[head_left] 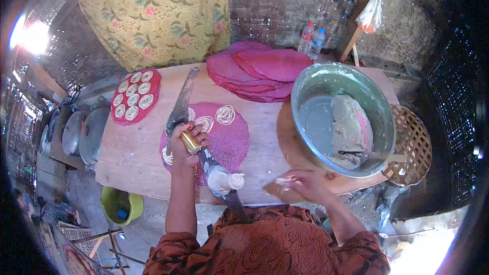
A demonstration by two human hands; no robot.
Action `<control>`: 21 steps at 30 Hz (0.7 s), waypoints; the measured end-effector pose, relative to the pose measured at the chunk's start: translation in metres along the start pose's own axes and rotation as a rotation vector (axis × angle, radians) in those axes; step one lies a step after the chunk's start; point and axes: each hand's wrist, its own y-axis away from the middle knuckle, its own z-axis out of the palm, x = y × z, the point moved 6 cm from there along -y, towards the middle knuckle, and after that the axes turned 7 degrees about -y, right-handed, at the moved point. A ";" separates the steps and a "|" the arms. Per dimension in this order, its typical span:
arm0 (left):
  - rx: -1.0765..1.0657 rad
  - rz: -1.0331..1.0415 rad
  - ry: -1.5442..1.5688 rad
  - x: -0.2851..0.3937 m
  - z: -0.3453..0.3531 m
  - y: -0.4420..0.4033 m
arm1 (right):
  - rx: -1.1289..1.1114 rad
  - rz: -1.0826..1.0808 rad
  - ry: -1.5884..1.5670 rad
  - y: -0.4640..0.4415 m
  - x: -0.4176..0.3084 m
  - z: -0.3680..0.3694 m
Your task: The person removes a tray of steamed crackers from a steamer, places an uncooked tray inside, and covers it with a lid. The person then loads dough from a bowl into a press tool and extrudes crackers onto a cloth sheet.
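Note:
My left hand point(184, 142) is wrapped round the middle of a press tool, by a brass-coloured cylinder point(190, 142). The tool's long grey lever point(184, 97) points up and away, and its lower arm ends in a cup point(220, 181) filled with pale dough. Under the tool lies a round pink mesh mat point(229, 140) with several coiled noodle nests, one of them point(225, 115) at its upper right. Over the table's front edge, my right hand point(300, 184) has its fingers pressed together with a little pale dough at the tips.
A green basin point(304, 127) holding a dough mass point(349, 122) stands at the right, by a woven basket point(413, 147). Pink mats point(260, 71) are stacked at the back, near two bottles point(307, 38). Far left is a mat of nests point(133, 97). A green tub point(133, 207) sits below.

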 end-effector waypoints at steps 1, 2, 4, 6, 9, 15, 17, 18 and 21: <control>0.015 -0.011 0.018 -0.001 0.000 0.000 | 0.041 0.110 -0.084 0.007 -0.026 -0.022; 0.014 -0.023 0.032 -0.002 0.000 0.000 | 0.083 0.223 -0.168 0.014 -0.041 -0.046; 0.009 -0.020 0.026 -0.005 0.002 0.000 | 0.299 -0.095 -0.242 0.030 -0.055 -0.105; 0.008 -0.023 0.011 -0.010 0.001 -0.003 | 0.513 -0.167 -0.424 0.037 -0.066 -0.160; 0.096 -0.020 -0.033 -0.014 0.000 -0.004 | 0.638 -0.058 -0.016 0.019 -0.075 -0.209; -0.072 0.149 -0.069 0.016 0.066 0.000 | 0.477 -0.328 0.521 0.021 -0.137 -0.147; -0.053 0.238 -0.105 0.020 0.094 0.001 | 0.371 -0.510 0.684 0.018 -0.145 -0.092; -0.049 0.283 -0.114 0.020 0.109 0.000 | 0.326 -0.593 0.769 0.017 -0.145 -0.067; -0.089 0.344 -0.093 0.012 0.134 -0.006 | 0.312 -0.667 0.881 0.019 -0.145 -0.042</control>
